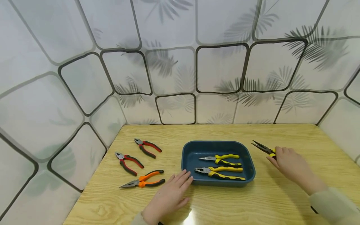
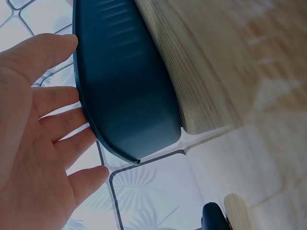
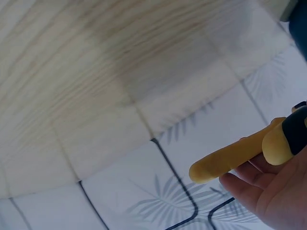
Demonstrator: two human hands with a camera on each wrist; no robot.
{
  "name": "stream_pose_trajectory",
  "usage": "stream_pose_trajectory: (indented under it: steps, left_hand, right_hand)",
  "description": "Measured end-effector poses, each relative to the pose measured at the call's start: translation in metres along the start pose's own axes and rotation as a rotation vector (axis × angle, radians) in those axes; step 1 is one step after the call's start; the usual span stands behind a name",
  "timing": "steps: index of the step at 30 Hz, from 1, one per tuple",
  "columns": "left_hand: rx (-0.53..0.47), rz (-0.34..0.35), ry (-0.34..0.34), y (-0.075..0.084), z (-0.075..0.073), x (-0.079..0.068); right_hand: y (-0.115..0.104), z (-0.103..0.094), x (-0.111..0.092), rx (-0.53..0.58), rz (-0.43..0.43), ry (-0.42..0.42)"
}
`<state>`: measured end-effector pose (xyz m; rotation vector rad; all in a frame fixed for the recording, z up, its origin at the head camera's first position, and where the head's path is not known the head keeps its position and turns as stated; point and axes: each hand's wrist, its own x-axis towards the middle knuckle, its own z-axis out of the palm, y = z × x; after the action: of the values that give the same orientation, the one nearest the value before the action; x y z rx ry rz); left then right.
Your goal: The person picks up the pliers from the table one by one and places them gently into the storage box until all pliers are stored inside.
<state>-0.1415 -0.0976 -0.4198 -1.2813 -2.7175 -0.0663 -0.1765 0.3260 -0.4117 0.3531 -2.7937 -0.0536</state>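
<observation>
Pale wood-grain worktop, lower frame. Dark-blue rounded-rectangular tray, lower centre. Left hand, bottom centre: grip apart, at tray's lower-left corner. Right hand, lower right: grip clamped on yellow-and-black long-nosed metal pliers, right of tray.

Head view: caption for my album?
Left hand touches a blue rectangular tray; right hand grips yellow-and-black long-nose pliers beside it.

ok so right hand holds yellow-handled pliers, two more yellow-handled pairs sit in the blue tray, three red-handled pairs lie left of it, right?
Not quite: the front pair left of the tray has orange handles, as the head view shows; only the back two pairs are red-handled. The rest holds.
</observation>
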Motion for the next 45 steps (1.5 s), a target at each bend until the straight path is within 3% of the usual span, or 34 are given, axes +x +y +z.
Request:
stream_pose_trajectory:
  steps: [6,15,22,33,45]
  left_hand:
    - [0.014,0.009,0.015,-0.001,0.001,0.000]
    - [0.007,0.009,0.017,0.000,-0.001,-0.003]
    - [0.005,0.000,0.012,0.000,-0.001,-0.002]
    - [0.011,0.000,0.006,-0.001,0.000,0.000]
    - [0.005,0.005,0.007,0.000,0.000,0.001]
  right_hand:
    - [-0.021,-0.008,0.008,0.016,-0.029,0.020]
    - [-0.059,-0.016,0.015,0.013,-0.142,0.074]
    - [-0.083,-0.022,0.024,0.020,-0.183,0.064]
    - [-0.107,-0.024,0.040,-0.044,-0.266,0.127]
    - [-0.124,-0.014,0.050,-0.077,-0.288,0.100]
